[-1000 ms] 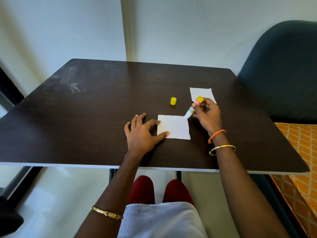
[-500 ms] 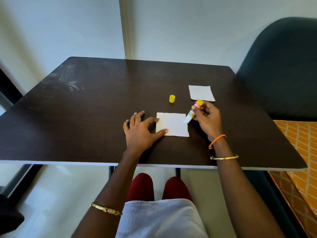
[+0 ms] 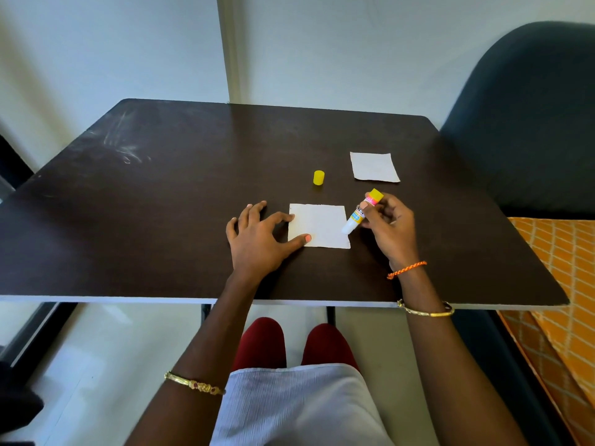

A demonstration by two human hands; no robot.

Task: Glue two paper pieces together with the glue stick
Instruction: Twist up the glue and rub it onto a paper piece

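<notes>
A white square paper lies on the dark table near its front edge. My left hand lies flat beside it, with thumb and forefinger pressing on the paper's left edge. My right hand grips an uncapped glue stick, tilted, its white tip touching the paper's right edge. The stick's yellow cap stands on the table behind the paper. A second white paper lies farther back on the right.
A dark blue chair stands past the table's right side, with an orange patterned cloth below it. White walls rise behind the table. My knees show under the front edge.
The glue stick's tip has slid from the paper's top right corner down along its right edge. My left hand keeps pressing the paper in place.
</notes>
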